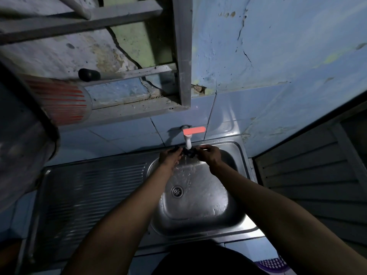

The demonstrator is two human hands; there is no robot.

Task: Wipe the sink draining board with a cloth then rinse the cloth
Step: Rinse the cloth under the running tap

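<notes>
From the head view, I have both hands up at about twelve o'clock of the sink basin [198, 205], directly under the white tap [187, 142] with its red lever [194, 130]. The cloth [187, 152], a small dark bundle, sits between the hands just below the spout. I judge it is held there so the running water passes straight through it; water is streaming down and splashing across the basin floor toward the drain [177, 191].

My left hand [171, 155] comes in from seven o'clock and has its fingers curled round the left end of the cloth. My right hand [211, 154] comes in from five o'clock and pinches the right end, fingers bent inward. Both are clenched on the fabric, none spread; the light is too dim for me to say how tight the grip is.

The ribbed draining board [89, 197] lies at nine o'clock of the basin with nothing on it, so I judge the wiping is done and this is the rinse.
</notes>
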